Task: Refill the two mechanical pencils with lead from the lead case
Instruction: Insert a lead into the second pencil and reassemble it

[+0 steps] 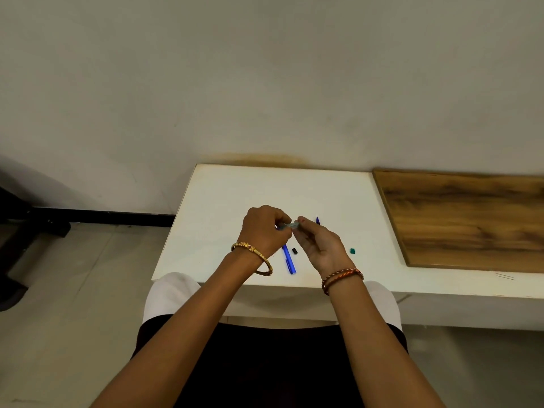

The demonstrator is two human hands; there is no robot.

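Observation:
Both hands meet above the middle of the white table [223,201]. My left hand [265,231] and my right hand [319,244] pinch a small pale translucent lead case [290,224] between their fingertips. A blue mechanical pencil [289,260] lies on the table just below the hands, partly hidden by the left hand. A second blue pencil [318,219] shows only its tip behind my right hand. A small black cap [294,251] lies beside the first pencil. A small green piece [352,250] rests to the right of my right hand.
A wooden board [465,219] covers the table's right part. The wall stands right behind the table. The near table edge is over my lap, and the floor drops away to the left.

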